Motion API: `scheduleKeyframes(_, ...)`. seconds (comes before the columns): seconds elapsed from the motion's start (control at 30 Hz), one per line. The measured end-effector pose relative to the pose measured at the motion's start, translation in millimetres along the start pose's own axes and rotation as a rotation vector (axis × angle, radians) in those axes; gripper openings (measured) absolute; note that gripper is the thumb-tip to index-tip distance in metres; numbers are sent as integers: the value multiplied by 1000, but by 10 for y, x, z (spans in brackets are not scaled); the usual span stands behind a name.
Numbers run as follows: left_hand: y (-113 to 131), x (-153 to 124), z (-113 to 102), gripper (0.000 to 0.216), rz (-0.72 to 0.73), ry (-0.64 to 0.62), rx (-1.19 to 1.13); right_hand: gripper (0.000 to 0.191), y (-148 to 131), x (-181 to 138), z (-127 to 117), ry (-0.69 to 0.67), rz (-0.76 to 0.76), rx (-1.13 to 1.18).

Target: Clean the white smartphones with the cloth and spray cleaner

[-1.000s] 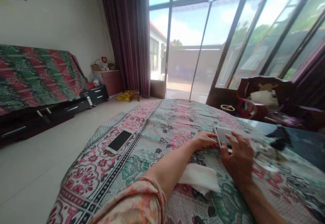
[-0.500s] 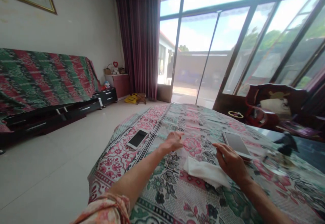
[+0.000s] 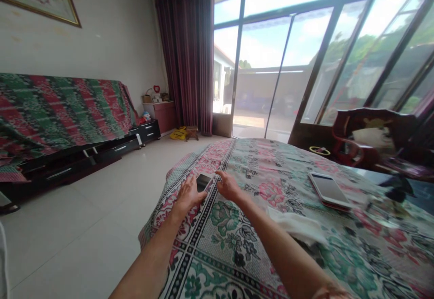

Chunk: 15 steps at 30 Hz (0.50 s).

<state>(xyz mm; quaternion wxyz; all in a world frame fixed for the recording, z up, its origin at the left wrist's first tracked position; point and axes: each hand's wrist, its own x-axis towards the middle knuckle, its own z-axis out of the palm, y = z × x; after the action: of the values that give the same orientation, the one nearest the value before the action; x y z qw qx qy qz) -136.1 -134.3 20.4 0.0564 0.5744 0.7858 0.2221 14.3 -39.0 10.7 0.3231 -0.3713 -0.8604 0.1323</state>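
A white smartphone [image 3: 204,181] with a dark screen lies on the flowered tablecloth [image 3: 233,240], near its left edge. My left hand [image 3: 188,193] is over the phone's left part, fingers along the far side and thumb at the near edge, closed on it. My right hand [image 3: 230,187] is beside the phone's right end, index finger stretched to its far corner; whether it touches is unclear. That hand holds nothing visible. A folded white cloth [image 3: 298,225] lies partly behind my right forearm.
A white tablet [image 3: 328,189] lies on the right of the table, near a blurred transparent object [image 3: 381,208]. A carved wooden chair [image 3: 352,147] stands beyond. At left is a low black cabinet [image 3: 115,147] under a striped cover [image 3: 68,109]. A yellow bag [image 3: 178,133] is on the floor.
Both hands have moved left to the phone, from the middle of the table and from beside the white cloth. My left hand now covers part of the phone. The view has shifted slightly left.
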Motion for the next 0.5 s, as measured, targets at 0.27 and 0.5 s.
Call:
scheduleKeyframes(0.27, 11, 6, 51, 49, 74, 47, 27, 52, -172, 59, 212, -95, 113, -82)
scheduleKeyframes(0.5, 583, 40, 322, 42, 245, -24, -154, 45, 289, -154, -338, -33, 333, -159)
